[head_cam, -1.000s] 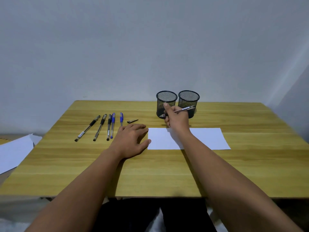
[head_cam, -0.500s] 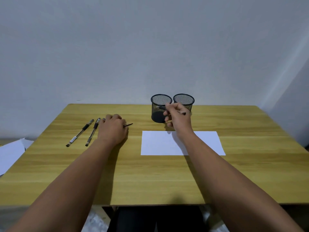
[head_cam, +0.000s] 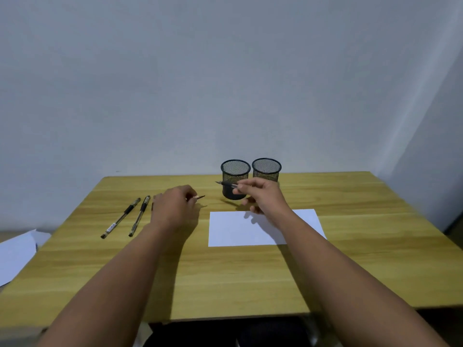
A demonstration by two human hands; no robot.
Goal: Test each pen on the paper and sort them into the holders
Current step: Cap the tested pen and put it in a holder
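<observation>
My right hand [head_cam: 263,194] pinches a light, stiff pen [head_cam: 226,184] at mid-barrel, near the left holder [head_cam: 235,171]. My left hand [head_cam: 174,206] curls round the small pen cap [head_cam: 200,197]; it looks slippery, so I'd keep the fingers close on it.

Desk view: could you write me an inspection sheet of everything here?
Surface: wooden table, light grain.
Job's things: white paper lies flat; two black mesh holders stand side by side behind it; two pens lie at left.
Clutter: loose white sheets past the table's left edge.
Hands: right hand holds a pen in front of the holders; left hand pinches a small dark piece, covering other pens.
Cables: nothing seen.
Surroundings: plain grey wall.
</observation>
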